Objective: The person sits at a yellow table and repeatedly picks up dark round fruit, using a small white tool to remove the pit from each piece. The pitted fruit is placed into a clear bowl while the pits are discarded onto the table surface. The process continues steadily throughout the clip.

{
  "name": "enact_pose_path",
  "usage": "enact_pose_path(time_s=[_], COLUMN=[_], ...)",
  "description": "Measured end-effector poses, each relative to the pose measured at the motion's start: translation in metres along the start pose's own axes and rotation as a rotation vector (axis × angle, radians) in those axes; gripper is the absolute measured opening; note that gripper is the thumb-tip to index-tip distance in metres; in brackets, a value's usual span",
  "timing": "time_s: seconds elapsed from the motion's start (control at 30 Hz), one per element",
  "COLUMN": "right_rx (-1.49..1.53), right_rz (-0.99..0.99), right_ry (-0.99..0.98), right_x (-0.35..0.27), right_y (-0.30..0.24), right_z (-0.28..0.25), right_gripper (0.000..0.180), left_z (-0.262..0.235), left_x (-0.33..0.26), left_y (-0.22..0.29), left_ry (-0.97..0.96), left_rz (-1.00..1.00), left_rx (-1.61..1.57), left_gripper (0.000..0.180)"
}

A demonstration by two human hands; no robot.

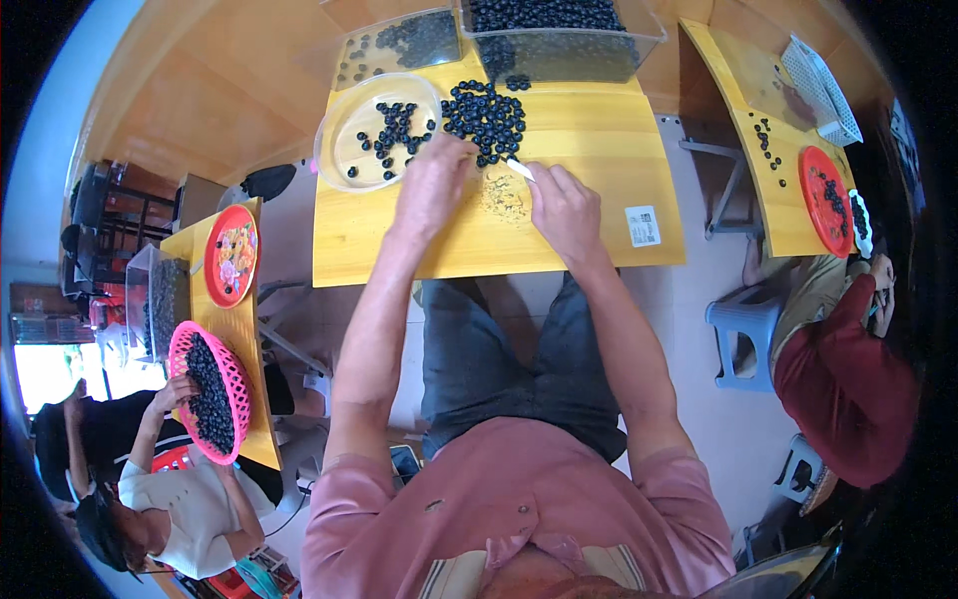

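While the person sat at the yellow wooden table (559,240), the left hand (434,185) lay palm down with its fingers curled loosely together; whether anything was pinched under them could not be told. Just left of that hand stood a clear round bowl (344,165) with a scatter of dark berries inside; the fingertips reached to the near edge of the berry pile (486,115), which lay loose on the boards just ahead of the hand and slightly to its right. Farther ahead of the left hand sat a clear lidded tray (399,45) holding a few more berries; to the right of it, beyond the pile, stood a clear bin (559,40) filled with them. Between the two hands lay a small litter of stems (502,197) on the wood. The right hand (566,212) was closed around a small white tool (521,169), whose tip pointed up and left toward the pile, close to its near edge; the two hands were near each other but apart. Right of that hand a white label (643,226) was stuck to the tabletop; well to the right, at another table, a red basket (826,200) held berries beside a person in a dark red top (848,384).
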State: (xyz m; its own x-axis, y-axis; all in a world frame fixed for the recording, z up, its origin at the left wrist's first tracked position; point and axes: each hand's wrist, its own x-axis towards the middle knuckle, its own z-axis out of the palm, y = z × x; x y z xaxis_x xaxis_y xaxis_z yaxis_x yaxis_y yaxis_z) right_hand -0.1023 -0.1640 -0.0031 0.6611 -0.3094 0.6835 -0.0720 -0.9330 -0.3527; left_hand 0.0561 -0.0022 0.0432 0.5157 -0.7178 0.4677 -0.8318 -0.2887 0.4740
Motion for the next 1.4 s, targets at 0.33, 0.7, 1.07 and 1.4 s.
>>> enact_pose_path(time_s=[0.33, 0.7, 1.07, 1.4], right_rx=[0.017, 0.032, 0.02, 0.011], right_rz=[0.033, 0.006, -0.042, -0.092], right_ry=[-0.013, -0.007, -0.03, -0.128], right_x=[-0.002, 0.0, -0.002, -0.006], right_y=[0.002, 0.001, 0.001, 0.0], right_z=[0.0, 0.0, 0.004, 0.005], right_gripper=[0.017, 0.017, 0.017, 0.023], left_z=[0.024, 0.025, 0.047, 0.051], left_x=[-0.002, -0.001, -0.038, -0.047], left_y=[0.006, -0.003, 0.013, 0.014], left_ry=[-0.184, -0.17, 0.093, 0.187], left_rz=[-0.175, -0.311, -0.699, -0.649], left_rx=[0.132, -0.024, -0.747, -0.802], left_gripper=[0.019, 0.024, 0.02, 0.024])
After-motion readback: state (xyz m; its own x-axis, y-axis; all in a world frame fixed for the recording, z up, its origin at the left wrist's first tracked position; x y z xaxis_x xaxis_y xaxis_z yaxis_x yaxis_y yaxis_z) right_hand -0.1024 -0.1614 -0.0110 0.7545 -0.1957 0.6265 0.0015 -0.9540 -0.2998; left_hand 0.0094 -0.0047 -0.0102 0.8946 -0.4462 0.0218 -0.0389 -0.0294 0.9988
